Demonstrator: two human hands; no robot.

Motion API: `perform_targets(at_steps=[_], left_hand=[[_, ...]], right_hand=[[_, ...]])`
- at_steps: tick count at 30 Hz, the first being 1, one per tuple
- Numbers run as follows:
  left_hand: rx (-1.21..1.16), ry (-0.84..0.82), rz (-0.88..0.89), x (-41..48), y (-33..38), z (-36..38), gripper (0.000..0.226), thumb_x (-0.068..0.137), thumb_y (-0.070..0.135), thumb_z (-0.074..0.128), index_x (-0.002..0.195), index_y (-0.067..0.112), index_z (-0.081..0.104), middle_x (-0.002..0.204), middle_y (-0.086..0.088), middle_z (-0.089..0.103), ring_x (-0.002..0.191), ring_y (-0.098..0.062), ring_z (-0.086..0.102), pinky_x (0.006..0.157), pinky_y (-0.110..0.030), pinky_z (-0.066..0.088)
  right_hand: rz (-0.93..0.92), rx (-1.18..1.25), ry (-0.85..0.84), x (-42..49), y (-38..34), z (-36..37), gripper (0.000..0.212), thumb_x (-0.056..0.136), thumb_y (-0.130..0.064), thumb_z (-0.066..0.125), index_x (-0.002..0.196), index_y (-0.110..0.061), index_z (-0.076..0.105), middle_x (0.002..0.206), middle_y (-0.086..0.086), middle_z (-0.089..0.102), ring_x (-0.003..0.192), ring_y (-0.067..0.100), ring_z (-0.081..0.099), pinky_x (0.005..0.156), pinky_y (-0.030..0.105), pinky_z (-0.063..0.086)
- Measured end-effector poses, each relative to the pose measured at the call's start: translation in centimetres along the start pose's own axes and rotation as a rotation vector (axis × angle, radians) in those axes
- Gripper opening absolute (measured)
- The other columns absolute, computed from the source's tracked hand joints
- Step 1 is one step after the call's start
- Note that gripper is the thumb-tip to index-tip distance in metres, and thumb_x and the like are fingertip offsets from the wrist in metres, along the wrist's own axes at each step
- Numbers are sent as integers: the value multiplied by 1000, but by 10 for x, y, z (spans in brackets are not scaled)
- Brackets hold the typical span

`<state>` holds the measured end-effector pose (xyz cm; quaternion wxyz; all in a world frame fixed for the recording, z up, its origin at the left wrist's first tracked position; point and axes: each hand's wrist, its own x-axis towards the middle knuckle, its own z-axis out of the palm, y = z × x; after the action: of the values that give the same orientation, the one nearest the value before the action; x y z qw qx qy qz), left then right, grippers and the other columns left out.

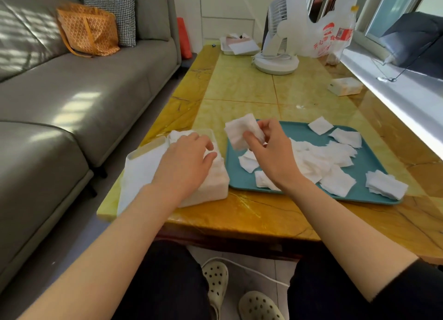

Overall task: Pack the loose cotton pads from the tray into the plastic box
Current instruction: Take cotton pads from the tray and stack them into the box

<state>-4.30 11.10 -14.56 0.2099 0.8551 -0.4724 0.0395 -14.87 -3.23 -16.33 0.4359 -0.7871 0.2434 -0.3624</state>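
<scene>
Head view, the only one on offer. The right hand is seen raised over the left end of the teal tray. A small stack of white pads is pinched between its thumb and curled fingers, held clear of the tray and near the plastic box. The left hand is laid on the pads already packed in that box, fingers bent down over them; whether they are pinched or merely pressed cannot be told. The box is set on the yellow table, just beside the tray's left edge, and looks close to full. Plenty of loose cotton pads are left on the tray, heaped in the middle with a few scattered toward the far and right edges.

The step in hand is judged to be the transfer of the pinched stack into the box. It would be done best if the stack's edges were squared first and the packed pads were held flat by the left hand. The new stack should then be slid in alongside rather than dropped on top, so nothing is fluffed up or spilled over the rim.
</scene>
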Motion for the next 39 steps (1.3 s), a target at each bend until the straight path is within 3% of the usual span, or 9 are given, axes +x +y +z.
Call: perform_targets(at_steps=[5, 10, 13, 16, 19, 23, 26, 33, 39], left_hand=[[101, -100, -83, 36, -43, 1, 36, 100, 18, 42, 136, 13, 44, 138, -6, 45, 126, -26, 43, 100, -38, 35], [224, -292, -126, 50, -69, 9, 41, 102, 18, 34, 144, 13, 35, 145, -9, 42, 131, -29, 39, 103, -39, 30], [287, -269, -80, 51, -75, 12, 26, 102, 18, 31, 116, 10, 53, 118, -8, 52, 118, -30, 45, 90, -36, 33], [270, -242, -63, 51, -77, 10, 27, 102, 22, 30, 92, 14, 54, 99, -5, 49, 106, -28, 46, 75, -32, 26], [212, -266, -81, 49, -81, 14, 27, 100, 28, 32, 98, 15, 55, 107, -10, 58, 106, -29, 47, 75, -34, 29], [186, -307, -106, 42, -78, 12, 24, 101, 31, 32, 110, 18, 50, 115, -11, 53, 115, -32, 43, 85, -37, 32], [175, -291, -51, 39, -75, 10, 31, 101, 28, 32, 122, 15, 52, 119, -9, 56, 118, -28, 40, 90, -36, 35], [210, -211, -36, 34, -75, 9, 33, 100, 33, 39, 126, 22, 57, 107, -9, 48, 111, -27, 41, 75, -30, 28], [107, -175, -85, 29, -72, 11, 33, 98, 27, 42, 125, 15, 57, 113, -10, 51, 104, -29, 53, 79, -34, 38]], right_hand=[[69, 58, 21, 22, -10, 21, 21, 91, -26, 60, 105, -18, 48, 95, -1, 60, 89, 18, 61, 78, 32, 51], [81, 69, -15, 34, -10, 44, 22, 90, -24, 62, 103, -16, 47, 97, 1, 58, 93, 18, 58, 85, 43, 52], [73, 49, -45, 39, -9, 56, 21, 90, -23, 61, 103, -15, 47, 94, -1, 56, 90, 19, 57, 82, 39, 52], [41, 13, -74, 49, -8, 68, 19, 90, -21, 61, 101, -14, 47, 84, -5, 53, 79, 12, 53, 70, 19, 44], [-21, -9, -110, 59, -10, 80, 18, 88, -18, 64, 99, -13, 50, 75, -11, 50, 67, 3, 46, 60, 12, 37], [-105, -88, -289, 70, -11, 98, 21, 81, -10, 70, 102, -6, 65, 88, -1, 62, 79, 11, 52, 68, 21, 38], [-185, -283, -461, 75, -8, 108, 20, 78, -6, 69, 98, -6, 71, 93, 8, 69, 81, 13, 54, 63, 15, 35], [-241, -768, -606, 83, -15, 120, 25, 82, -11, 60, 104, -16, 71, 101, 8, 69, 96, 28, 60, 67, 31, 41], [-236, -658, -731, 86, -17, 123, 25, 88, -11, 57, 112, -10, 68, 111, 10, 67, 103, 25, 58, 80, 28, 40]])
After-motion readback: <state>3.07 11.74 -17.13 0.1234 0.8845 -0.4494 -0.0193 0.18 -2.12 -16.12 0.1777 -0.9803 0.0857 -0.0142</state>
